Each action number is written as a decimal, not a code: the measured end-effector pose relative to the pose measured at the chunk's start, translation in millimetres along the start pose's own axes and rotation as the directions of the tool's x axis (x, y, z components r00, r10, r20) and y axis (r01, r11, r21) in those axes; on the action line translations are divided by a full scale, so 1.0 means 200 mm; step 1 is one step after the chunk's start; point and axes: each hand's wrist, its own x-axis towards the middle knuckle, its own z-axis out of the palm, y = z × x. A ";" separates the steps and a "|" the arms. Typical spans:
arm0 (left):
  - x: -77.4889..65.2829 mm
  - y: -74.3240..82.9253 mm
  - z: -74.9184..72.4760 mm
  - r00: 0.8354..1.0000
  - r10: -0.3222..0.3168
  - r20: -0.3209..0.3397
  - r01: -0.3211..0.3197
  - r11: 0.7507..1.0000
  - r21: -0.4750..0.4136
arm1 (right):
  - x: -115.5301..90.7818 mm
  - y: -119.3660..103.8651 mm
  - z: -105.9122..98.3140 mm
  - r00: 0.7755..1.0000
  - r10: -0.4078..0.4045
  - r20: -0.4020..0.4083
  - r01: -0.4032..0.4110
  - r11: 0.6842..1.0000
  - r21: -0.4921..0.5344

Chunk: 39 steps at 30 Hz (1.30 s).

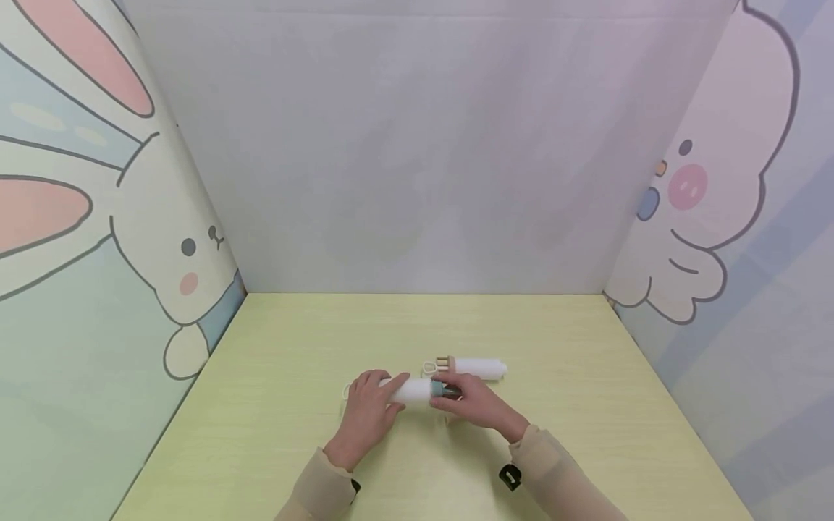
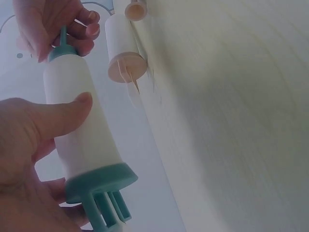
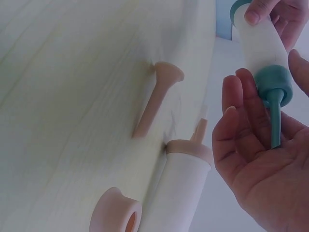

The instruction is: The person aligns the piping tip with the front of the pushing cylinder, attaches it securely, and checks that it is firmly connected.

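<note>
A white syringe-like tube (image 1: 414,391) with teal fittings lies sideways between both hands. My left hand (image 1: 371,409) grips its barrel, thumb across the white wall in the left wrist view. The flanged teal end (image 2: 104,182) sticks out beyond that hand, and a white loop (image 1: 346,391) shows there in the head view. At the other end, my right hand (image 1: 478,399) holds the teal nozzle collar (image 3: 273,84) between fingers and thumb. The nozzle's thin stem (image 3: 275,123) points toward the right palm.
Behind the right hand, a second white tube (image 1: 478,369) with pinkish-beige fittings lies on the light wood-patterned table (image 1: 300,333). A loose beige nozzle (image 3: 157,96) and a beige ring (image 3: 116,212) are nearby. Printed panels stand at the sides; a grey backdrop (image 1: 417,159) closes the back.
</note>
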 end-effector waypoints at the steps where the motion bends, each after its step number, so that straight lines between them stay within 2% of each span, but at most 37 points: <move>1: 0.00 0.00 0.00 1.000 -0.001 0.001 0.001 1.000 -0.003 | 0.00 0.02 0.00 1.000 0.006 0.006 -0.006 1.000 -0.002; 5: 0.00 0.01 0.00 1.000 -0.006 0.012 0.006 1.000 -0.013 | 0.00 0.04 -0.01 1.000 0.026 0.017 -0.026 1.000 0.008; 12: 0.01 0.01 0.00 1.000 -0.018 0.023 0.018 1.000 -0.010 | 0.00 0.06 0.00 1.000 0.012 0.009 -0.013 0.998 0.060; 15: 0.01 0.01 -0.01 1.000 -0.017 0.024 0.018 1.000 -0.009 | 0.00 0.06 0.00 1.000 0.017 0.002 -0.017 0.999 0.046; 26: 0.00 0.00 0.01 1.000 0.008 -0.022 -0.008 1.000 0.001 | 0.01 0.06 0.01 0.997 0.068 -0.026 -0.066 0.996 0.056; 31: 0.00 0.01 0.01 1.000 0.012 -0.023 -0.013 1.000 -0.007 | 0.01 0.06 0.01 0.998 0.059 -0.010 -0.059 0.998 0.028; 34: 0.00 0.01 0.01 1.000 0.011 -0.011 -0.012 1.000 -0.007 | 0.00 0.06 0.00 0.999 0.043 -0.015 -0.043 0.999 -0.014; 39: 0.00 0.02 -0.01 1.000 0.001 0.013 -0.001 1.000 -0.009 | -0.01 0.06 -0.01 0.999 0.039 -0.015 -0.040 0.999 -0.026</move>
